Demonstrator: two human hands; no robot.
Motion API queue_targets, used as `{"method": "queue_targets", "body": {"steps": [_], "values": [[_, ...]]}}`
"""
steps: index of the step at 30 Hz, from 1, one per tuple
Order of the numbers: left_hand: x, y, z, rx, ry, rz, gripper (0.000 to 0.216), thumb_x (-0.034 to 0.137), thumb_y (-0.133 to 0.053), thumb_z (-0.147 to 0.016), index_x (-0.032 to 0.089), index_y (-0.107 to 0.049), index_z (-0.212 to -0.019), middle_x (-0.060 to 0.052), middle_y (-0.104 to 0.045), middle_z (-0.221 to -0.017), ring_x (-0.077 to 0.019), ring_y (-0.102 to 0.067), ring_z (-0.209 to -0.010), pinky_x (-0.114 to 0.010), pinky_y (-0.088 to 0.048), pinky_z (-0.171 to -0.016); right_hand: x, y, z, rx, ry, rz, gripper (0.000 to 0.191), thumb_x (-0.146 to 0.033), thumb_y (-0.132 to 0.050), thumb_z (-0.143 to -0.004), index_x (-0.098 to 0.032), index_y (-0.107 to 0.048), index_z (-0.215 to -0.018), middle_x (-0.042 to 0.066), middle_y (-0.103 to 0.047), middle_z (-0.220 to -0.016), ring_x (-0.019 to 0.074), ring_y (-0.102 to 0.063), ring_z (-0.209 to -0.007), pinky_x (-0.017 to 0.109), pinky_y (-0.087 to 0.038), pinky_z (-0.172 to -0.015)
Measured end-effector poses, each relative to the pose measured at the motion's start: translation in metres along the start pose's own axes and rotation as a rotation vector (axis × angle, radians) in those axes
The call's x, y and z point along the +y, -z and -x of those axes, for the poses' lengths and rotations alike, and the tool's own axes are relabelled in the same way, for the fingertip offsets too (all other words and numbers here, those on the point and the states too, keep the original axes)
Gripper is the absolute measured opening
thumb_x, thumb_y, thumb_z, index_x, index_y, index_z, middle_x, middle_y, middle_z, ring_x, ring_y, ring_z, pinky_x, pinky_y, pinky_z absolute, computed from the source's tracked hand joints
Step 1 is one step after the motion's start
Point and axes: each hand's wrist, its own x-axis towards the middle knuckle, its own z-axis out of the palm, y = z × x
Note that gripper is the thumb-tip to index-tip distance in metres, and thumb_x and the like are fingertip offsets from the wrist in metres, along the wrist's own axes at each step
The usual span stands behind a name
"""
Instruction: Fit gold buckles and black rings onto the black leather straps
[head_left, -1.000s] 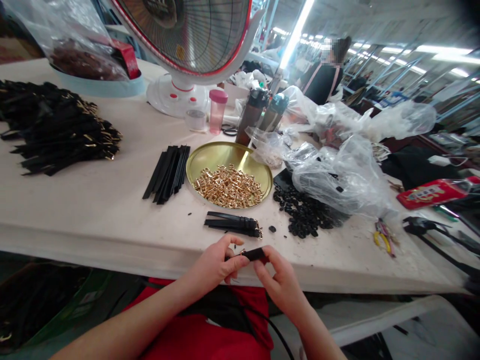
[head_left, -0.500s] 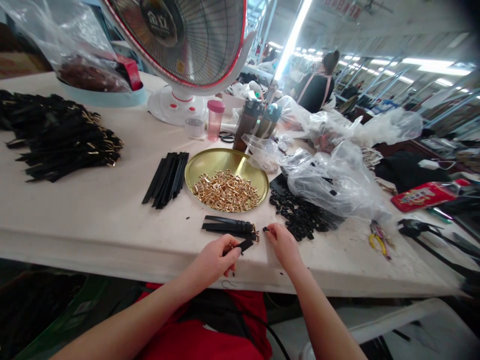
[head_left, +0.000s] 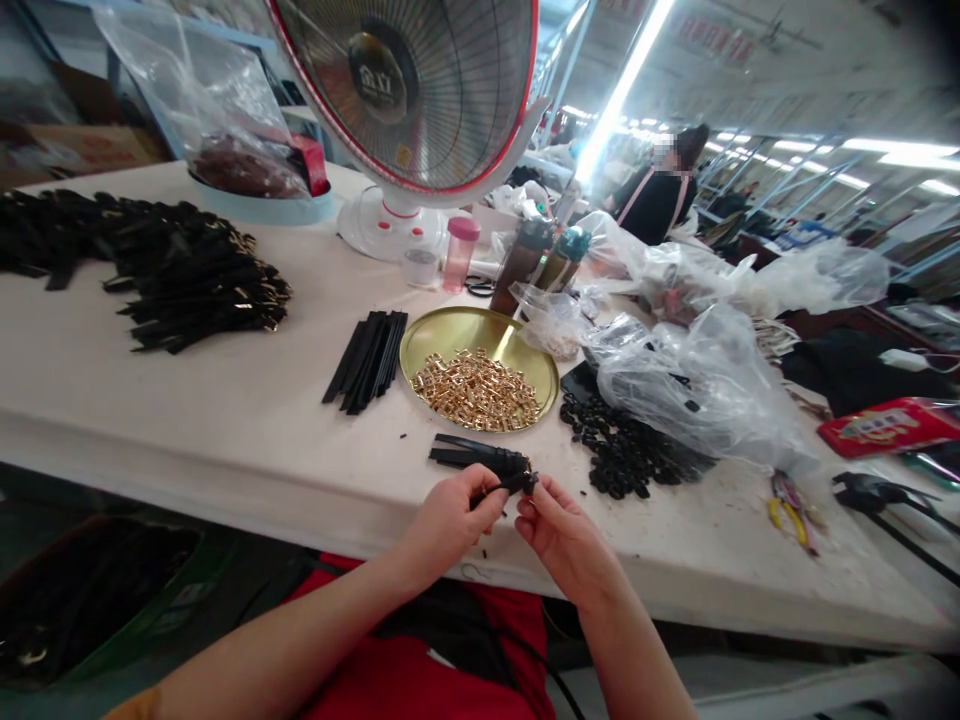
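My left hand point(head_left: 465, 510) is closed on a short black strap point(head_left: 504, 488) near the table's front edge. My right hand point(head_left: 559, 525) pinches a small black loop point(head_left: 529, 482) at the strap's right end, and the fingers of both hands nearly meet. Just behind them lie several finished-looking black straps with gold buckles point(head_left: 480, 454). Beyond those, gold buckles point(head_left: 480, 390) are heaped in a round brass-coloured tray point(head_left: 450, 325). To its left rests a bundle of plain black straps point(head_left: 367, 360). A pile of small black loops point(head_left: 619, 450) spreads to the right.
A white heater with a round red-rimmed grille point(head_left: 405, 100) stands at the back. Buckled black straps point(head_left: 202, 285) are heaped at the left. Clear plastic bags point(head_left: 697, 390), yellow-handled pliers point(head_left: 787, 515) and a red package point(head_left: 892, 425) lie to the right. A person point(head_left: 656, 195) is farther back.
My right hand has moved left, away from the loop pile, bringing the small loop to the strap's end in my left hand. The camera view has shifted slightly left.
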Motion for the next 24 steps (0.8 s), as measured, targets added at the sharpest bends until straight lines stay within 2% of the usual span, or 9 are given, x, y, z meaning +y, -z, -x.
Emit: {"method": "queue_targets", "body": {"steps": [3,8,10,13,18,20,22,24], "values": [[-0.004,0.002,0.002,-0.034,0.001,-0.081,0.02,0.034,-0.042,-0.079,0.017,-0.051,-0.073,0.005,-0.047,-0.054,-0.0078,-0.042,-0.049,-0.018,-0.033,-0.048,0.007,0.0,0.0,0.016,0.04,0.075,0.022,-0.037,-0.066,-0.067,-0.021,-0.052,-0.073,-0.005,-0.047,-0.062,0.0099,-0.045,-0.055,0.023,-0.039,-0.055],[-0.001,0.011,0.002,-0.146,0.011,-0.217,0.019,0.03,-0.041,-0.077,0.017,-0.052,-0.069,0.005,-0.044,-0.052,-0.0081,-0.042,-0.047,-0.018,-0.029,-0.045,0.014,0.006,0.003,0.118,0.21,0.424,0.025,-0.042,-0.059,-0.072,-0.018,-0.055,-0.075,-0.003,-0.05,-0.061,0.0114,-0.045,-0.06,0.024,-0.037,-0.061],[0.002,0.013,0.001,-0.178,-0.012,-0.276,0.019,0.029,-0.042,-0.076,0.017,-0.053,-0.067,0.005,-0.045,-0.052,-0.0083,-0.042,-0.047,-0.018,-0.027,-0.045,0.016,0.008,0.004,0.138,0.221,0.491,0.025,-0.043,-0.055,-0.075,-0.017,-0.055,-0.075,-0.002,-0.05,-0.06,0.0114,-0.045,-0.06,0.024,-0.037,-0.061],[0.003,0.012,0.0,-0.183,-0.043,-0.343,0.02,0.028,-0.04,-0.076,0.017,-0.056,-0.068,0.004,-0.048,-0.054,-0.0096,-0.043,-0.05,-0.019,-0.028,-0.048,0.02,0.009,0.002,0.149,0.197,0.441,0.026,-0.043,-0.057,-0.074,-0.017,-0.055,-0.074,-0.002,-0.049,-0.06,0.0113,-0.044,-0.059,0.023,-0.037,-0.059],[-0.007,0.004,-0.001,-0.118,-0.088,-0.396,0.025,0.031,-0.038,-0.079,0.018,-0.059,-0.074,0.001,-0.054,-0.062,-0.0122,-0.047,-0.058,-0.02,-0.031,-0.054,0.027,0.002,-0.002,0.18,0.101,0.067,0.026,-0.042,-0.064,-0.066,-0.021,-0.052,-0.074,-0.003,-0.051,-0.065,0.0099,-0.045,-0.054,0.025,-0.042,-0.057],[-0.01,0.002,-0.001,-0.105,-0.111,-0.449,0.028,0.034,-0.036,-0.081,0.018,-0.059,-0.075,0.0,-0.055,-0.062,-0.013,-0.048,-0.058,-0.021,-0.03,-0.054,0.029,-0.002,-0.001,0.201,0.067,-0.017,0.026,-0.041,-0.065,-0.065,-0.021,-0.052,-0.075,-0.003,-0.051,-0.067,0.0095,-0.046,-0.053,0.026,-0.043,-0.057],[-0.012,0.001,0.0,-0.096,-0.143,-0.543,0.029,0.035,-0.036,-0.082,0.019,-0.059,-0.074,-0.001,-0.057,-0.062,-0.014,-0.049,-0.058,-0.022,-0.028,-0.053,0.03,-0.005,0.001,0.231,0.099,0.027,0.025,-0.041,-0.064,-0.066,-0.021,-0.052,-0.075,-0.003,-0.051,-0.067,0.0099,-0.046,-0.054,0.026,-0.042,-0.058],[-0.012,0.003,0.0,-0.104,-0.171,-0.637,0.028,0.034,-0.036,-0.083,0.02,-0.059,-0.074,-0.001,-0.057,-0.062,-0.015,-0.049,-0.056,-0.023,-0.026,-0.051,0.031,-0.006,0.005,0.266,0.209,0.204,0.022,-0.042,-0.059,-0.071,-0.021,-0.053,-0.074,-0.003,-0.05,-0.066,0.0108,-0.046,-0.058,0.026,-0.041,-0.06]]}}
